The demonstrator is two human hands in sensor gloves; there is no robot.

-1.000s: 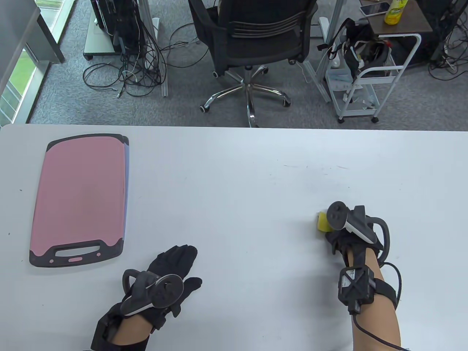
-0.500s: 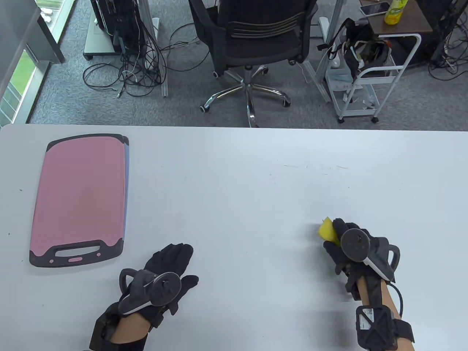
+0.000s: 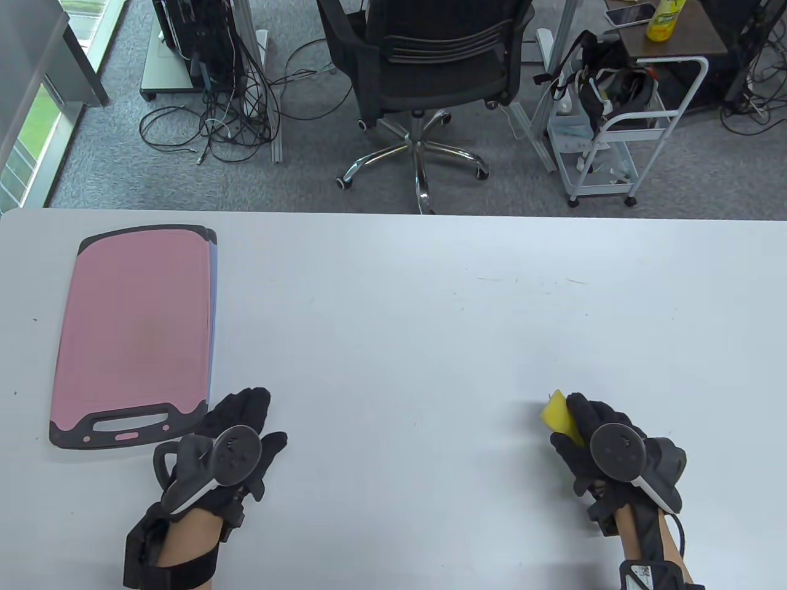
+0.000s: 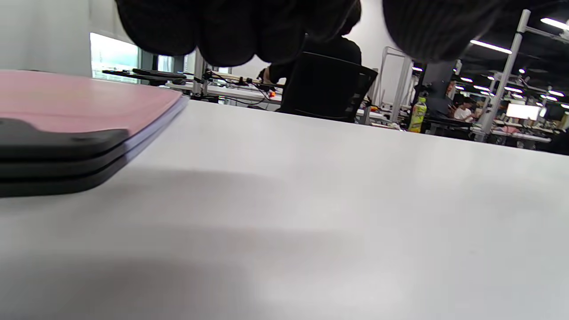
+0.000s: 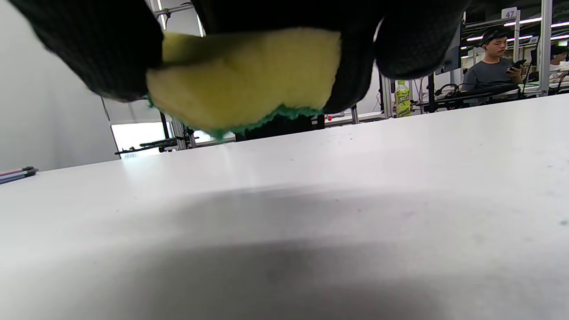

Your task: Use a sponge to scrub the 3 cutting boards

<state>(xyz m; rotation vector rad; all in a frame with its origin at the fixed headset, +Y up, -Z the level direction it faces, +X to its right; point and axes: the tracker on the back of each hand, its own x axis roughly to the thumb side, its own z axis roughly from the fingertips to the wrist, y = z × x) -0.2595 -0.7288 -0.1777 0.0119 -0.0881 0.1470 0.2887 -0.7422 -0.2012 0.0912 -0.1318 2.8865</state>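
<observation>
The cutting boards (image 3: 132, 335) lie stacked on the table's (image 3: 406, 319) left side. The left hand (image 3: 230, 433) sits just right of the stack's near corner. Well apart, toward the table's right near edge, the right hand (image 3: 599, 452) holds the sponge (image 3: 558, 415), above the tabletop. An office chair (image 3: 424, 74) stands behind the table.

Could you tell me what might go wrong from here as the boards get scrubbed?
The cutting boards lie stacked, only the pink top one exposed, so the lower ones may be missed unless separated. The left hand is beside the stack, not yet on it; unheld, the top board could slide under scrubbing. The right hand holds the sponge far from the stack.
</observation>
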